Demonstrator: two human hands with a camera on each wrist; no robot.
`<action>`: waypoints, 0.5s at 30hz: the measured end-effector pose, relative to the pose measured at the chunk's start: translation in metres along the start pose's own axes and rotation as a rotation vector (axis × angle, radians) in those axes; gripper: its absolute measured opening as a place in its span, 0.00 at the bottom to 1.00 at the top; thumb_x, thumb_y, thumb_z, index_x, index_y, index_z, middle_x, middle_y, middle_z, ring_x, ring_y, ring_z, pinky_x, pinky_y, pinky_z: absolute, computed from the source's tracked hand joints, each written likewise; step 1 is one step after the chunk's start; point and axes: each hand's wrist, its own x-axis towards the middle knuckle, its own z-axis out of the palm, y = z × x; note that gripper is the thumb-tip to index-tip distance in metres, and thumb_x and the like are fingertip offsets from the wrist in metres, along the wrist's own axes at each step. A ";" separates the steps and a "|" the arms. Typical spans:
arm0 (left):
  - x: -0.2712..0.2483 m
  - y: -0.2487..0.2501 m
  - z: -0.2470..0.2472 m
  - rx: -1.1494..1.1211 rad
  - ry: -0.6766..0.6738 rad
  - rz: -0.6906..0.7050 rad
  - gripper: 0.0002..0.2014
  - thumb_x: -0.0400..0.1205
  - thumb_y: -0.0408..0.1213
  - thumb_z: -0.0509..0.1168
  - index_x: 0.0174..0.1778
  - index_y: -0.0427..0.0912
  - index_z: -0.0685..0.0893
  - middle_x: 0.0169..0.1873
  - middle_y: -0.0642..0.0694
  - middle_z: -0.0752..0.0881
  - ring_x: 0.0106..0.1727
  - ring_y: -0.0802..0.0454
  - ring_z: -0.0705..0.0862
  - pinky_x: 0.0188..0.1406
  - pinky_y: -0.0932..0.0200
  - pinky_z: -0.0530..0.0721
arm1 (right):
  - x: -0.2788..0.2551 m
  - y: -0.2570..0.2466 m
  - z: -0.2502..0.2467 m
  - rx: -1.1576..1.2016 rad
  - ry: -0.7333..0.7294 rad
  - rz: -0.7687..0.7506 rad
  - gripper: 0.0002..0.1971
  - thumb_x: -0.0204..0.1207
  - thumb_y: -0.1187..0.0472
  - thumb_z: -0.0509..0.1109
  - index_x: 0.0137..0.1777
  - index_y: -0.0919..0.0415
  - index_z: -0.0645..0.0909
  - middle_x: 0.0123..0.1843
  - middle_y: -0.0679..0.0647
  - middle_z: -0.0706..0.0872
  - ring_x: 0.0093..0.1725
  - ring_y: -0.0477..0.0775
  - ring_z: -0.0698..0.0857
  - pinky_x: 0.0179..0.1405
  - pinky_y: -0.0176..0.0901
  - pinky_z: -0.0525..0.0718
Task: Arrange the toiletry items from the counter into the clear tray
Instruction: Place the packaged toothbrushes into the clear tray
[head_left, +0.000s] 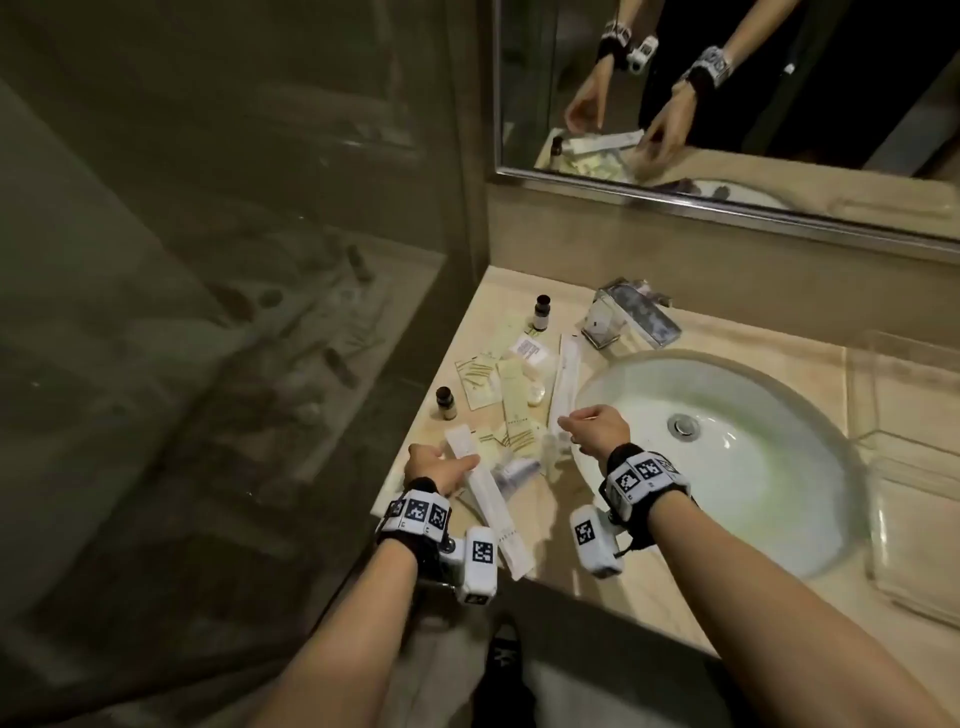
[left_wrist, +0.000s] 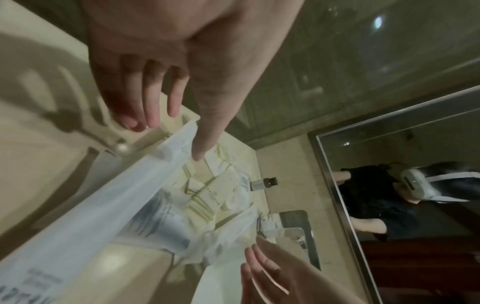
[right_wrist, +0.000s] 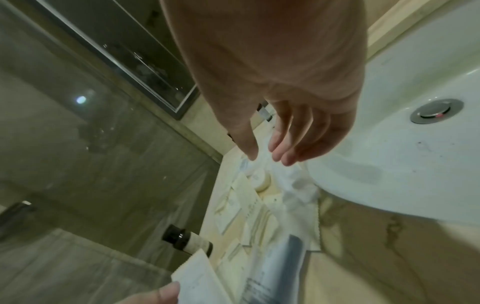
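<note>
Since the left hand (head_left: 434, 467) pinches the long white sachet (head_left: 488, 499) at the counter (head_left: 649, 587) edge, w/ thumb on top, it should lift it level & carry it over the sink (head_left: 727, 441) to the clear tray (head_left: 914, 519), well apart at right. Right hand (head_left: 597, 431) hovers w/ fingers loosely apart, holding nothing, above the packets (head_left: 511, 400) & small bottles (head_left: 445, 404). Tray's walls barely show; sachet contents unreadable.

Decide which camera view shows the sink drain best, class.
The right wrist view: the drain appears large and sharp in the basin. The head view shows it smaller; the left wrist view does not show it.
</note>
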 end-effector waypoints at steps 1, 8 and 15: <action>0.002 0.001 0.002 0.029 0.002 -0.006 0.31 0.65 0.42 0.82 0.58 0.40 0.74 0.54 0.36 0.86 0.52 0.38 0.88 0.39 0.53 0.89 | 0.005 0.001 0.003 -0.025 0.023 0.006 0.12 0.70 0.56 0.79 0.49 0.59 0.81 0.59 0.61 0.88 0.60 0.62 0.86 0.64 0.57 0.85; 0.020 -0.001 0.013 0.182 0.034 0.005 0.21 0.69 0.40 0.79 0.53 0.39 0.80 0.56 0.39 0.87 0.56 0.40 0.85 0.53 0.55 0.81 | 0.021 0.003 0.021 -0.198 0.104 0.017 0.27 0.72 0.53 0.79 0.65 0.65 0.74 0.67 0.64 0.80 0.65 0.65 0.81 0.62 0.51 0.80; 0.028 -0.002 0.015 0.081 0.029 0.002 0.15 0.70 0.36 0.78 0.50 0.38 0.86 0.53 0.40 0.89 0.55 0.40 0.87 0.59 0.52 0.85 | 0.030 0.005 0.029 -0.282 0.120 0.041 0.29 0.71 0.57 0.78 0.66 0.69 0.71 0.66 0.67 0.80 0.64 0.68 0.82 0.58 0.52 0.81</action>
